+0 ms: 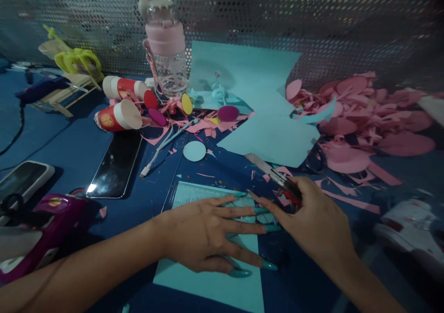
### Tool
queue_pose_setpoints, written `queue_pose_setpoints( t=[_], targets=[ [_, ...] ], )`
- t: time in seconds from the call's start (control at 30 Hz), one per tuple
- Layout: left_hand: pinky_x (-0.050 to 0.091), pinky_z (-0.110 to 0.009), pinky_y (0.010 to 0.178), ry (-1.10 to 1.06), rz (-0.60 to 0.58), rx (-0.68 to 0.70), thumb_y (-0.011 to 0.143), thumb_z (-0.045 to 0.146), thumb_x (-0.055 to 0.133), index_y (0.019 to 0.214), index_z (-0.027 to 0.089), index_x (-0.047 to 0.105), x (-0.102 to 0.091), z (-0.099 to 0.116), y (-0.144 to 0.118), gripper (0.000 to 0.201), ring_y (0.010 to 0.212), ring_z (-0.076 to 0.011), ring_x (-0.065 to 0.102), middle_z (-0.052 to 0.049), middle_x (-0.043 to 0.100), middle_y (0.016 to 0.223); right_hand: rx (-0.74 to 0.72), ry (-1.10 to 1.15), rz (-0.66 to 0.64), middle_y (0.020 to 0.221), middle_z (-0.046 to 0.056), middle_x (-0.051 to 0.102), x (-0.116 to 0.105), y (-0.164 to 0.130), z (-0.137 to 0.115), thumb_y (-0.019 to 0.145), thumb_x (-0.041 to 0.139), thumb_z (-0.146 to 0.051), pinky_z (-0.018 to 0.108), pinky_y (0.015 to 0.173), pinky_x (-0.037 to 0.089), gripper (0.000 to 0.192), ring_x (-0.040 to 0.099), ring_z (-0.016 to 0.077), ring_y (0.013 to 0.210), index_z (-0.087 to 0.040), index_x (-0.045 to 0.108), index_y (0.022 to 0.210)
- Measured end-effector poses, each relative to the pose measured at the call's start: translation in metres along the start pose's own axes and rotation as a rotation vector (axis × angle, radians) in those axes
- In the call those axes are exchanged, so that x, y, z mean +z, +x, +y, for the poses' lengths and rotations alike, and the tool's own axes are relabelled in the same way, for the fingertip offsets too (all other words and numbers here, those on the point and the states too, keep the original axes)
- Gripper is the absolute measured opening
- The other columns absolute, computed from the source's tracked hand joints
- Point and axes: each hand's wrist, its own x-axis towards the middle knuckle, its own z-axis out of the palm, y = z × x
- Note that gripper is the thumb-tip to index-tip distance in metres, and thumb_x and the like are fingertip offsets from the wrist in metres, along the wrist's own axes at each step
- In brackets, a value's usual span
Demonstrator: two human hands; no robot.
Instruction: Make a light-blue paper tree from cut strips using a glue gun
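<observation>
My left hand [204,232] lies flat, fingers spread, on a light blue paper sheet [211,285] that rests on the blue table; a clear ruler [194,193] lies along the sheet's far edge under my fingertips. My right hand [312,220] is closed around a utility knife [274,176] with a metal body, its blade end pointing away to the upper left, beside the sheet's right edge.
A phone [116,165] lies left of the sheet. Behind it are paper cups [120,116], a pink bottle [166,49], a large light blue sheet [256,109], a white paper disc [194,151] and pink scraps [364,114]. A purple device [45,229] sits front left.
</observation>
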Motion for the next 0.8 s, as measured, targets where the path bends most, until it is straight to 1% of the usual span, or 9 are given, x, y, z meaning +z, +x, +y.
queue_pose_setpoints(
  t=[0.13, 0.3, 0.37, 0.6, 0.8],
  targets=[
    [0.013, -0.043, 0.111, -0.021, 0.012, -0.012, 0.086, 0.040, 0.039, 0.123, 0.028, 0.047, 0.002, 0.001, 0.000, 0.040, 0.133, -0.0209, 0.020, 0.001, 0.035, 0.139, -0.007, 0.003, 0.017, 0.072, 0.006, 0.057, -0.001, 0.000, -0.001, 0.067, 0.044, -0.069, 0.027, 0.047, 0.033, 0.050, 0.056, 0.0211, 0.060, -0.020, 0.045, 0.078],
    [0.011, -0.036, 0.112, -0.071, -0.001, -0.031, 0.088, 0.039, 0.035, 0.134, 0.013, 0.031, -0.002, 0.001, 0.000, 0.054, 0.133, -0.0184, 0.018, -0.005, 0.032, 0.141, 0.010, 0.001, 0.017, 0.072, 0.006, 0.058, 0.000, 0.000, -0.001, 0.064, 0.045, -0.072, 0.028, 0.049, 0.035, 0.055, 0.057, 0.0234, 0.064, -0.020, 0.046, 0.081],
    [0.012, -0.032, 0.112, -0.093, -0.013, -0.030, 0.088, 0.037, 0.033, 0.135, 0.010, 0.028, -0.003, -0.001, 0.000, 0.055, 0.133, -0.0178, 0.019, -0.006, 0.030, 0.141, 0.012, -0.003, 0.016, 0.071, 0.006, 0.058, 0.001, 0.000, 0.000, 0.063, 0.046, -0.072, 0.028, 0.049, 0.034, 0.055, 0.057, 0.0234, 0.064, -0.020, 0.046, 0.081],
    [0.014, -0.030, 0.112, -0.139, -0.028, -0.010, 0.089, 0.030, 0.032, 0.131, 0.016, 0.038, -0.007, -0.008, -0.001, 0.045, 0.130, -0.0160, 0.027, -0.002, 0.037, 0.138, 0.017, -0.016, 0.017, 0.069, 0.005, 0.056, 0.002, 0.001, -0.001, 0.062, 0.046, -0.072, 0.028, 0.049, 0.033, 0.054, 0.056, 0.0227, 0.062, -0.021, 0.046, 0.079],
    [0.007, -0.032, 0.113, -0.166, -0.054, -0.006, 0.088, 0.029, 0.033, 0.130, 0.018, 0.039, -0.010, -0.010, 0.000, 0.044, 0.130, -0.0155, 0.026, -0.001, 0.038, 0.137, 0.019, -0.014, -0.021, 0.074, 0.006, 0.057, 0.002, 0.000, 0.001, 0.066, 0.045, -0.067, 0.028, 0.050, 0.034, 0.050, 0.056, 0.0228, 0.064, -0.020, 0.046, 0.081]
  ],
)
